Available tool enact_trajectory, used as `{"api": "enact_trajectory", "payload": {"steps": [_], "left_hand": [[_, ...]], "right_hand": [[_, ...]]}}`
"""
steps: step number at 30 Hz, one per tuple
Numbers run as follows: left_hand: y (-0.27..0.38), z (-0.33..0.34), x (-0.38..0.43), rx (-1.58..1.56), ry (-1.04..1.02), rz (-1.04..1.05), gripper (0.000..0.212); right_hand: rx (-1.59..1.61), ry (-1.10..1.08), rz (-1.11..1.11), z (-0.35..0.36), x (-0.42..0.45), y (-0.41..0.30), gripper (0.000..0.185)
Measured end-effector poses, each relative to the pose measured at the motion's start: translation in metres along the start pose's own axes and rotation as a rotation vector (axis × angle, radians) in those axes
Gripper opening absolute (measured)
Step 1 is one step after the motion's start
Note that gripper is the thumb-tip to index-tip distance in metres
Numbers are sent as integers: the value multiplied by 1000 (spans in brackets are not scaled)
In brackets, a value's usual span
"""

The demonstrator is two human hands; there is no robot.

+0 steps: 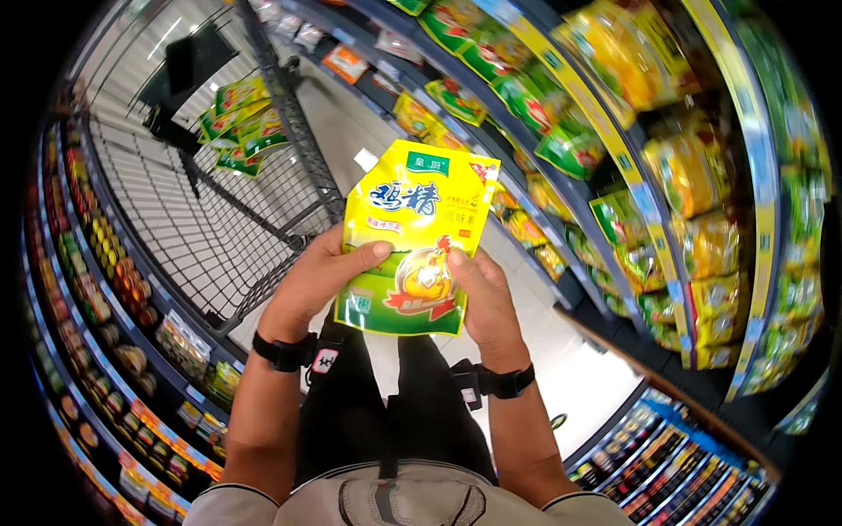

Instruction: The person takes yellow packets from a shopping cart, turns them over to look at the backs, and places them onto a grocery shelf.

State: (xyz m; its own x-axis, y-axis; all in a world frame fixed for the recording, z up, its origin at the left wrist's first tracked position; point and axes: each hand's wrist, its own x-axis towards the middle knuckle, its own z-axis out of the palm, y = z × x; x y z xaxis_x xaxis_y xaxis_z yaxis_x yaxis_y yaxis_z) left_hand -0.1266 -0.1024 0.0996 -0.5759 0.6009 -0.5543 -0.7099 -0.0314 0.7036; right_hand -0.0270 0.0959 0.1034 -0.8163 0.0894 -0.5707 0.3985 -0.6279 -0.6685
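Note:
Both hands hold a yellow and green spouted seasoning pouch [421, 223] in front of the body, its printed front with a cartoon chicken facing up. The white spout cap is at the pouch's upper left corner. My left hand [329, 269] grips the left edge, thumb on the front. At the right edge, my right hand [483, 289] grips it the same way, its thumb beside the chicken picture. The fingers behind the pouch are hidden. Several similar yellow and green packets [243, 121] lie in a wire shopping cart [263, 263] beyond my left hand.
Shelves [585, 79] with bagged seasonings run along the right. More shelves [138, 394] with jars and packets curve along the left. A low rack [651, 454] of bottles or jars stands at the lower right. A black object [191, 66] is in the cart's far part.

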Motion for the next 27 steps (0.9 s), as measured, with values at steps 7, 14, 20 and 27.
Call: {"api": "enact_trajectory", "payload": {"steps": [7,14,20,27], "left_hand": [[-49,105,44,59,-71,-34,48],[-94,173,79,22,-97,-157,40],[-114,225,104,86,-124,-172,39],[-119,264,134,308,-306,-102,41]], "right_hand": [[28,212,-111,-98,-57,-13,37],[86,337,-139,-179,-96,-14,41],[139,342,-172,-232,-111,-14,46],[11,398,-211,-282,-113,-34,43]]}}
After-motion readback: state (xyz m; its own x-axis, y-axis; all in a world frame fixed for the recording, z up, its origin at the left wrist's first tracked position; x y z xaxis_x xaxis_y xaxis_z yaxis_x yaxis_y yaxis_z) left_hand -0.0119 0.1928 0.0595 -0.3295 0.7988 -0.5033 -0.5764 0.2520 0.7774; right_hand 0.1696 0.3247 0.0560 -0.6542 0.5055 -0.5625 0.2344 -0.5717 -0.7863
